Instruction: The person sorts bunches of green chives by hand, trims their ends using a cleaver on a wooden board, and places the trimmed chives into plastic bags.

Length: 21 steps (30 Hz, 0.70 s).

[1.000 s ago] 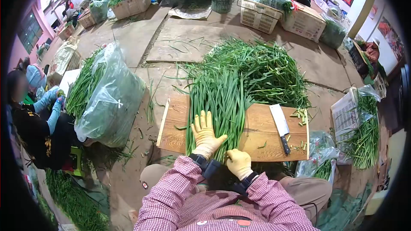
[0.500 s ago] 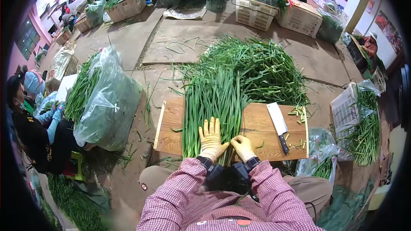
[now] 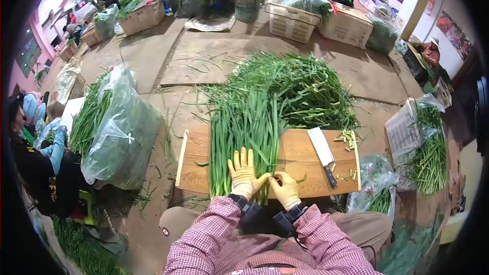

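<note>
A thick layer of long green leafy stalks (image 3: 244,122) lies lengthwise across a wooden board (image 3: 305,158). My left hand (image 3: 245,175), in a yellowish glove, rests flat on the layer with its fingers spread. Close by, at the layer's right edge, my gloved right hand (image 3: 284,189) has its fingers pinched together near the stalk ends. What sits between those fingertips is too small to make out. To the right on the board lies a cleaver (image 3: 322,155) with a black handle, beside several short cut stalk pieces (image 3: 348,138).
Beyond the board spreads a large heap of loose greens (image 3: 316,86). A clear plastic bag of greens (image 3: 125,127) stands left, near a seated person (image 3: 38,158). On the right are a white crate (image 3: 403,127) and another plastic bag (image 3: 374,178). Crates and other people line the back.
The whole view has shifted slightly left and down in front. My left hand stays flat on the stalks; my right hand remains pinched at their edge, turned a little.
</note>
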{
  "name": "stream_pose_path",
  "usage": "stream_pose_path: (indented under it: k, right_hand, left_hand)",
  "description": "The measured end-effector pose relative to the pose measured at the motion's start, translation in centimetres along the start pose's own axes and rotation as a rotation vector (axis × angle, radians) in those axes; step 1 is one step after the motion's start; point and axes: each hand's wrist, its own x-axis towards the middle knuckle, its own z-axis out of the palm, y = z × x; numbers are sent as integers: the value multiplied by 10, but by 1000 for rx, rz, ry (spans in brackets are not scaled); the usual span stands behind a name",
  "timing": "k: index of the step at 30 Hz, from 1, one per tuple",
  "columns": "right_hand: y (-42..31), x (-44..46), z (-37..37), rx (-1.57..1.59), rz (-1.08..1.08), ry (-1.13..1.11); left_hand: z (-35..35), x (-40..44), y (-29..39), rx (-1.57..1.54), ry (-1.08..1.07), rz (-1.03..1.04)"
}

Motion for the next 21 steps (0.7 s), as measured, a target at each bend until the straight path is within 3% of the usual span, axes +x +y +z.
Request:
stream_pose_path:
  k: [2,3,7,10,12,14,16,18,20,21]
  right_hand:
    - [-14,-2,-6,-105,-72,-14]
    - [-13,-2,-3,17,-143,1]
    - [-19,-14,-12,-22,-116,-119]
    - [-41,-17,-34,134,-99,-293]
    - [-67,-25,-62,584,118,-601]
    - [-75,-27,-93,325,97,-997]
    - [-26,-39,-97,-25,-71,-1336]
    - [-2,-58,-114,-1071,-203,-1325]
    - [13,-46,-116,-1237,-114,-1167]
    - [20,-38,-119,-936,-139,-915]
  left_hand:
    - [-3,0,8,132,-38,-20]
    - [-2,1,12,169,-70,-30]
    - [-4,-4,11,237,-112,34]
    - [-8,-1,10,159,-161,41]
    - [-10,-1,11,174,-162,34]
    - [-8,-3,10,162,-144,34]
    - [-15,-3,12,135,-167,40]
    - [-10,-2,5,61,-64,71]
    - [-25,5,-4,47,62,42]
    - [-32,9,-10,24,118,-13]
